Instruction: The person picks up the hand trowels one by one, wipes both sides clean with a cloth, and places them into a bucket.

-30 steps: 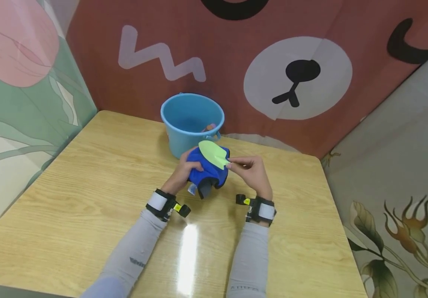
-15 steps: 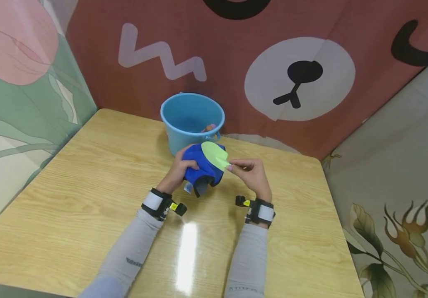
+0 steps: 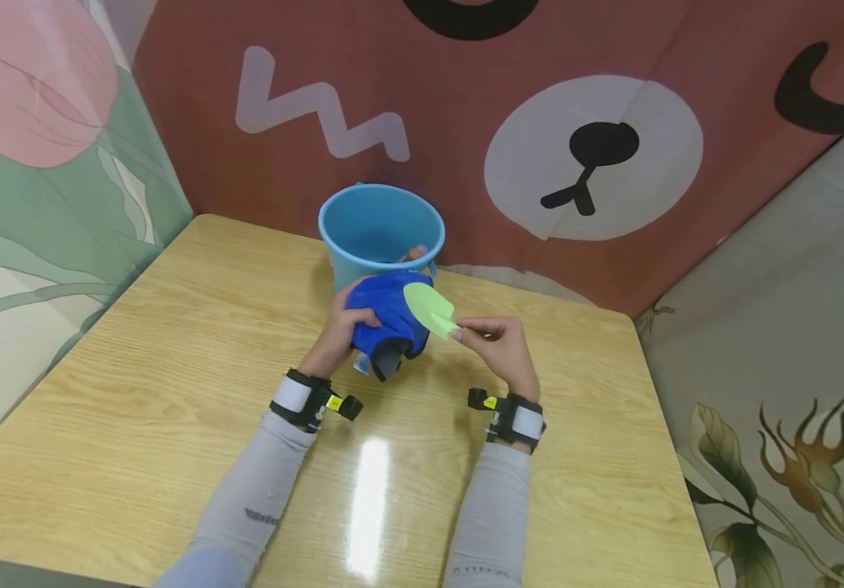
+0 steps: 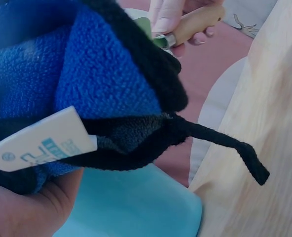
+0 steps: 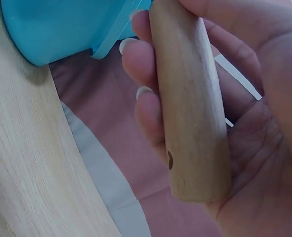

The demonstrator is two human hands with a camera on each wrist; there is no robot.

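Observation:
In the head view my left hand point(image 3: 335, 333) grips a bunched blue cloth point(image 3: 390, 309) with black edging. The left wrist view shows its fuzzy texture, a white label point(image 4: 45, 140) and a black cord loop point(image 4: 230, 140). My right hand point(image 3: 504, 349) holds a small garden trowel point(image 3: 429, 307) with a light green blade. The trowel's wooden handle point(image 5: 190, 103) lies along the right palm, fingers curled around it. The blade overlaps the cloth's right side in the head view; whether they touch I cannot tell.
A light blue bucket point(image 3: 343, 268) stands at the back of the wooden table point(image 3: 194, 351), just behind the cloth. Something pinkish-orange point(image 3: 416, 253) shows inside it. A printed bear curtain point(image 3: 451, 98) hangs along the table's back edge.
My left hand has moved left and slightly away from me with the cloth, so the cloth sits farther from the right hand. The trowel has shifted slightly right and down; the right hand barely moved.

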